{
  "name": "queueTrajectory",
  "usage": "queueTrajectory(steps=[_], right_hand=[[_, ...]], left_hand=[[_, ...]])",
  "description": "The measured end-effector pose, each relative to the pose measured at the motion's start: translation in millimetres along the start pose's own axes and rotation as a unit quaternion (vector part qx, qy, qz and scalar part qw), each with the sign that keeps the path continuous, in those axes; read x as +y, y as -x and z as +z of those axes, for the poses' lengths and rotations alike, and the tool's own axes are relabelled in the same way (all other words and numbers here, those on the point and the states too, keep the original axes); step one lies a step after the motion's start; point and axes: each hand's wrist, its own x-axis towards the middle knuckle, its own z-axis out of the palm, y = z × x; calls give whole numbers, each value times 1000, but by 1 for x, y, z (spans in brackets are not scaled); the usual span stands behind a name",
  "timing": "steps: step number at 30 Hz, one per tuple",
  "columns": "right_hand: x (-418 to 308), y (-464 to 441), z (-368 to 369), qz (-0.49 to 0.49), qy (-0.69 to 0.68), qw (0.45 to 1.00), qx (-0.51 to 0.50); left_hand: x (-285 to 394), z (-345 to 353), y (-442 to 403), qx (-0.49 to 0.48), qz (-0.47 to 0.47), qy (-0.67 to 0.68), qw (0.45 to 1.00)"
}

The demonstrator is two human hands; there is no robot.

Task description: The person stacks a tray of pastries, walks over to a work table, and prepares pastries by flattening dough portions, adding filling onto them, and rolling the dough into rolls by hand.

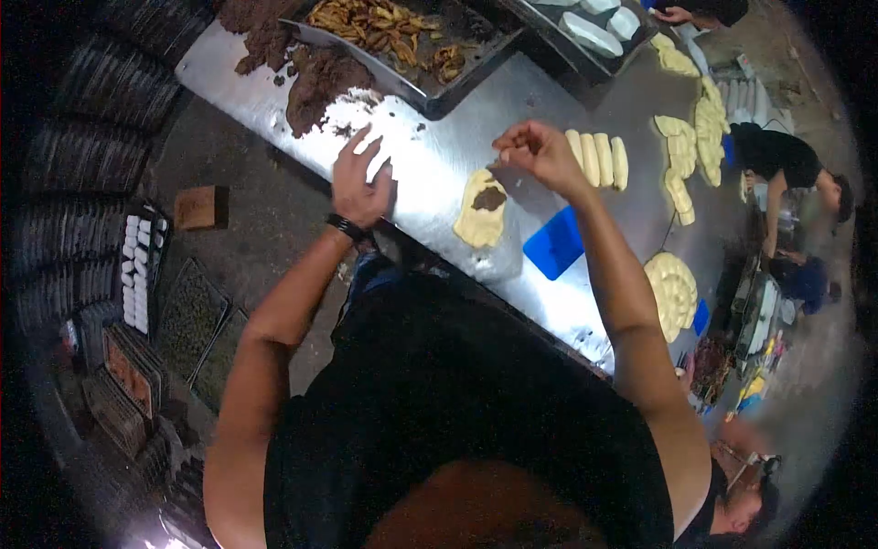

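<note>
A flattened oval of pale dough (469, 227) lies on the metal table, with a patch of brown filling (489, 199) on its upper part. Just above and right of it, my right hand (540, 156) hovers with curled fingers pinched together; whatever they hold is too small to make out. My left hand (362, 188) is open, fingers spread, over the near table edge and left of the dough. Beyond its fingertips sits a large crumbly mound of brown filling (320, 87). A blue dough scraper (553, 244) rests below my right hand.
Several dough rolls (596, 160) line up right of my right hand. More dough (672, 293) lies farther right. A metal tray (430, 102) holds yellowish-brown pieces. Co-workers (791, 160) stand along the right side. A brick-like block (200, 208) and trays (192, 316) are at left.
</note>
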Motion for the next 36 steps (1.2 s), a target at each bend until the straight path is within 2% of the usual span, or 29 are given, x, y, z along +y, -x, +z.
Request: queueTrajectory(steps=[2,3,6,9,12,13,16,17,19,20,21,22,23,24,26,28,30,31,32,33,34,36], right_hand=[[5,29,15,-48,133,990,-6],[-8,42,26,-102,266,958,32],[20,68,59,-175,367,910,82],[25,70,62,-176,369,909,86],[25,59,36,-151,285,946,-22],[26,57,31,-182,306,934,6],[29,42,34,-74,226,966,104],[28,40,33,-58,215,970,95],[25,34,28,38,217,975,6],[23,33,28,85,217,972,-39],[13,33,34,87,276,955,-64],[13,39,38,31,344,938,-26],[17,52,46,-25,409,912,7],[21,65,57,-82,468,879,37],[33,98,87,-182,471,855,122],[8,121,113,-117,492,854,119],[5,118,105,-81,495,858,107],[0,111,96,-84,489,862,105],[-4,102,85,-97,486,863,100],[6,97,84,-150,456,865,147],[10,95,89,-152,443,871,146],[18,101,105,-148,411,887,150]], left_hand=[[43,12,6,-20,-45,90,995],[52,20,8,-38,-29,99,994],[72,35,7,-76,4,109,991],[79,48,-1,-129,6,78,989],[84,53,-13,-199,24,3,980],[84,57,-16,-217,35,-10,976],[83,65,-21,-213,43,14,976],[81,67,-21,-213,37,40,976],[79,71,-25,-223,12,95,970],[78,70,-23,-219,31,114,968],[78,68,-20,-214,49,135,966],[78,68,-18,-205,65,156,964],[71,72,-11,-171,156,146,962],[69,67,-6,-169,198,127,957],[71,52,16,-171,277,86,942],[72,34,33,-256,247,63,932],[81,16,24,-308,203,52,928],[87,8,13,-400,159,64,900],[90,10,11,-323,155,66,931],[92,13,13,-241,148,66,957],[93,17,20,-163,137,66,975],[87,24,38,-241,128,65,960]])
